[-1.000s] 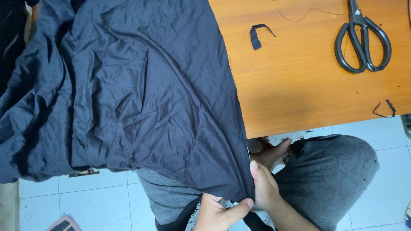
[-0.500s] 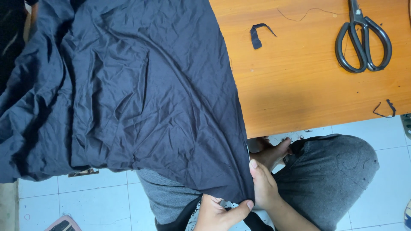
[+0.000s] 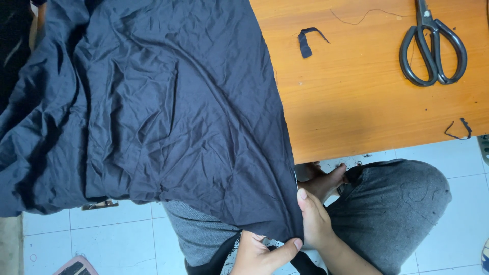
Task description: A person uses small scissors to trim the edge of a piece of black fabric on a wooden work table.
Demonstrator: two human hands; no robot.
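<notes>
A wide, creased sheet of dark navy cloth [image 3: 153, 112] is draped off the smooth orange wooden table [image 3: 367, 112] into the lap. Its lower corner is pinched by the left hand [image 3: 260, 252], and the edge just beside is gripped by the right hand [image 3: 315, 220]. Black-handled scissors [image 3: 432, 48] lie well apart.

Grey speckled trousers [image 3: 402, 203], bare forearms without sleeves, bare foot [image 3: 326, 181]

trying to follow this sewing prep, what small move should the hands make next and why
Probably slide both hands along the edge to pull it taut. The left hand and right hand pinch the dark fabric at its lower corner, which hangs off the table still wrinkled.
</notes>
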